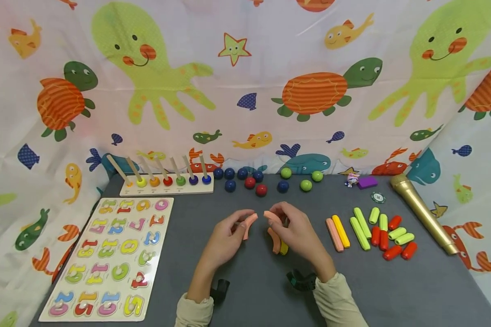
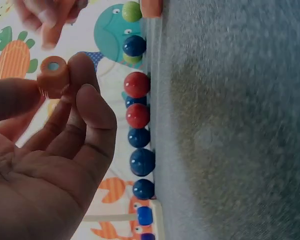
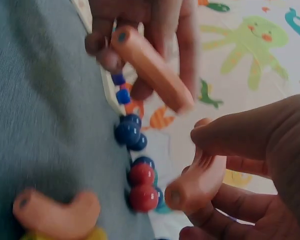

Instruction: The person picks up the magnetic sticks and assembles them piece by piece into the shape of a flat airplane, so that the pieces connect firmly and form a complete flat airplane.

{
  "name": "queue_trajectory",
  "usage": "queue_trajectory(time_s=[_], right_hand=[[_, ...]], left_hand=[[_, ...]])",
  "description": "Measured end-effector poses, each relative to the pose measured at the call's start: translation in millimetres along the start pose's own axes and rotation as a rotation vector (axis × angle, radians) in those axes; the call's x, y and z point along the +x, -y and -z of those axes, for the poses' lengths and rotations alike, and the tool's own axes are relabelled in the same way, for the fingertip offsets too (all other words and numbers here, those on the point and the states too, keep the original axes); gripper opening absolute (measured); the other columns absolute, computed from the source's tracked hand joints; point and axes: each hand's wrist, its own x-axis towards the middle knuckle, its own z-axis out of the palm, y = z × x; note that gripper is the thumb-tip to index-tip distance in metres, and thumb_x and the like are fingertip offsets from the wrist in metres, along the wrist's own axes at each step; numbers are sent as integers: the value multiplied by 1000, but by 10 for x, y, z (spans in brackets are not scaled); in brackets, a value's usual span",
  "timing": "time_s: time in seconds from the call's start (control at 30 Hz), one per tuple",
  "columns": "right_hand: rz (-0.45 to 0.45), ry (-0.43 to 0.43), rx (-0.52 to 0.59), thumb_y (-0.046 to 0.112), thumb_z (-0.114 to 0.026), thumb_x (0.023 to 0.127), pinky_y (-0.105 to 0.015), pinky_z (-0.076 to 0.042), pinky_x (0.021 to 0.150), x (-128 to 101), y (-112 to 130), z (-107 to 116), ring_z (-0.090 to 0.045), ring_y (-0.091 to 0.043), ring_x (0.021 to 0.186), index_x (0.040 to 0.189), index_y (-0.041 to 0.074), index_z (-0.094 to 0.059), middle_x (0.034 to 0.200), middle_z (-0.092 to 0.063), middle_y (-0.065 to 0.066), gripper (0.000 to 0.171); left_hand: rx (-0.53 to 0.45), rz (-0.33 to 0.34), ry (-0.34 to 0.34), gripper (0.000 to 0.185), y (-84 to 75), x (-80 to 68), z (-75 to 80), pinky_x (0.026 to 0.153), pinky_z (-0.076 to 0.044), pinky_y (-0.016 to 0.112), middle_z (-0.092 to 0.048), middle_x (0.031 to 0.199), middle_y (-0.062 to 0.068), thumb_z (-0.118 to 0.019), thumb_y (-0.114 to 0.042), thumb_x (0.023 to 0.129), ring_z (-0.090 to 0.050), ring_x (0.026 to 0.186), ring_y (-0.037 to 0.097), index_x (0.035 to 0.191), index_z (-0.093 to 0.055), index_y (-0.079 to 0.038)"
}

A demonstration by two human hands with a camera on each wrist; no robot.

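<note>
left hand (image 1: 225, 236) pinches a straight orange tube (image 1: 249, 225); right hand (image 1: 292, 229) pinches a short orange piece (image 1: 270, 215), possibly curved. tube ends nearly meet, above the mat (image 1: 249, 295). curved orange piece (image 1: 275, 240) lies under right hand, near side of the balls (image 1: 255, 184).

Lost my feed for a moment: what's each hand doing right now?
Left hand: closed, pinching a straight orange tube piece.
Right hand: closed, gripping a curved orange tube piece.
</note>
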Motion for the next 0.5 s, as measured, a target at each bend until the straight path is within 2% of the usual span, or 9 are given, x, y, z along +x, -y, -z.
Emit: queue_trajectory(time_s=[0.1, 0.27, 0.5], right_hand=[[45, 22, -36, 4, -76, 98, -37, -47, 72, 41, 72, -41, -54, -19, 84, 117, 8, -72, 98, -64, 1, 20], [78, 19, -81, 0, -78, 95, -40, -45, 75, 63, 112, -70, -52, -19, 87, 117, 10, -74, 100, -65, 1, 24], [71, 56, -53, 4, -80, 96, -37, -48, 73, 67, 151, -112, -55, -17, 85, 118, 9, -76, 104, -68, 0, 23]], left_hand=[[12, -37, 10, 34, -4, -1, -3, 78, -50, 37, -70, 109, 16, -54, -9, 113, -63, 87, 21, 144, -67, -12], [15, -23, 13, 32, -37, -16, 25, 71, -50, 34, -69, 102, 16, -56, -11, 112, -64, 81, 24, 143, -68, -11], [89, -25, 25, 34, -7, -3, 31, 66, -46, 31, -63, 91, 1, -68, -15, 107, -57, 75, 17, 139, -68, -6]])
